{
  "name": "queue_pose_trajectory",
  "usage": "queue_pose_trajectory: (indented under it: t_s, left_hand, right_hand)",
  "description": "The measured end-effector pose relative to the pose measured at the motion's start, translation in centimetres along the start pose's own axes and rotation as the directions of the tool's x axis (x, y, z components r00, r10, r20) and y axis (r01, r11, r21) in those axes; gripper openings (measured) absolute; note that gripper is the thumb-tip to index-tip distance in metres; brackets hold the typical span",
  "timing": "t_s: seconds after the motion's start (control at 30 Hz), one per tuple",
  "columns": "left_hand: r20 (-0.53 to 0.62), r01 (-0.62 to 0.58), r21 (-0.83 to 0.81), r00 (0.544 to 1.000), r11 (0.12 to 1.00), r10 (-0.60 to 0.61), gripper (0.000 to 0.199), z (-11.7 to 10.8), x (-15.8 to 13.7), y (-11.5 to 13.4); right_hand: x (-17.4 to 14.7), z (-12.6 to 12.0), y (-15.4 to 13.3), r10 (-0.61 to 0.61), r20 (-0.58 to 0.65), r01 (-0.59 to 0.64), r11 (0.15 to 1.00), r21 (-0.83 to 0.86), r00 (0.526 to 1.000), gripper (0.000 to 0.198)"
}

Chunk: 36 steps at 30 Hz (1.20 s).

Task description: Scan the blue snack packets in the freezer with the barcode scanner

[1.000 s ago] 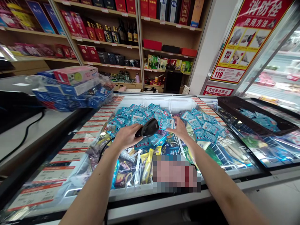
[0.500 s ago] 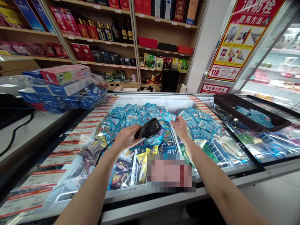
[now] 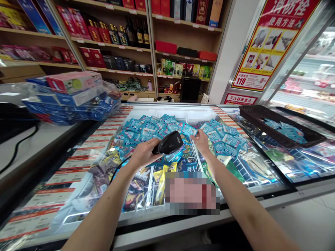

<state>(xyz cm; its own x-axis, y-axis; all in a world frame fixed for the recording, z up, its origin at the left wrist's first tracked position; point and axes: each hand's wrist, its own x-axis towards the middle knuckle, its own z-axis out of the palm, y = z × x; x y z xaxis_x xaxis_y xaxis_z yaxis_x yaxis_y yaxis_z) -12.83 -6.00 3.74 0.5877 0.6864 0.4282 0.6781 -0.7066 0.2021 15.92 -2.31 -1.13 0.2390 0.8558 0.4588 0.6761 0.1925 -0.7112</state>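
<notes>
A black handheld barcode scanner [image 3: 170, 143] is in my left hand [image 3: 144, 152], its head tilted up toward the right and its cable trailing down past my wrist. My right hand [image 3: 201, 142] pinches the right end of a blue packet [image 3: 188, 129] between thumb and fingers. That packet is just beyond the scanner's head, above the glass top. Many similar blue packets lie in a left pile [image 3: 150, 128] and a right pile [image 3: 225, 137] on the glass. Through the glass show yellow wrappers [image 3: 160, 181] in white wire baskets.
A dark brown tray [image 3: 311, 139] with several blue packets stands at the right. At the left, blue and pink boxes [image 3: 74, 83] in clear plastic lie on the counter. Price labels [image 3: 70, 177] line the freezer's left edge. Stocked shelves [image 3: 117, 45] stand behind.
My left hand has shifted the scanner slightly right, closer to the blue packet. The packet's right end has tipped slightly downward in my right hand, which has hardly moved.
</notes>
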Motion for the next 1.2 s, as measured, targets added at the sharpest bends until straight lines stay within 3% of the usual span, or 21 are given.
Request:
queue_pose_trajectory:
  t_s: [0.5, 0.67, 0.8, 0.93, 1.1, 1.2]
  left_hand:
    - [0.012, 0.013, 0.018, 1.000, 1.000, -0.013, 0.032, 0.2, 0.0, -0.1]
    - [0.003, 0.010, 0.089, 1.000, 0.996, -0.010, 0.034, 0.5, -0.3, -0.9]
    - [-0.005, 0.019, 0.146, 1.000, 0.989, -0.018, 0.036, 0.5, -0.4, -1.5]
    - [-0.005, 0.041, 0.168, 0.999, 0.985, -0.041, 0.036, 0.4, -0.5, -1.8]
    - [-0.005, 0.067, 0.197, 0.998, 0.978, -0.067, 0.035, 0.3, -0.4, -2.1]
    - [-0.010, 0.090, 0.236, 0.996, 0.968, -0.090, 0.036, 0.3, -0.5, -2.4]
  right_hand:
    - [0.1, 0.4, 0.8, -0.002, -0.011, 0.002, 0.999, 0.041, 1.000, 0.020]
    - [-0.2, 0.3, 0.7, 0.067, -0.067, -0.056, 0.985, 0.161, 0.995, 0.045]
    - [0.0, -1.3, 0.7, 0.043, -0.185, -0.044, 0.999, -0.002, 0.982, 0.045]
    - [0.6, -3.8, 1.7, 0.065, -0.260, -0.118, 0.974, -0.193, 0.963, 0.044]
    - [0.6, -5.3, 2.9, 0.043, -0.317, -0.213, 0.822, -0.528, 0.948, 0.043]
    - [0.2, -4.8, 3.0, 0.002, -0.242, -0.152, 0.783, -0.604, 0.970, 0.043]
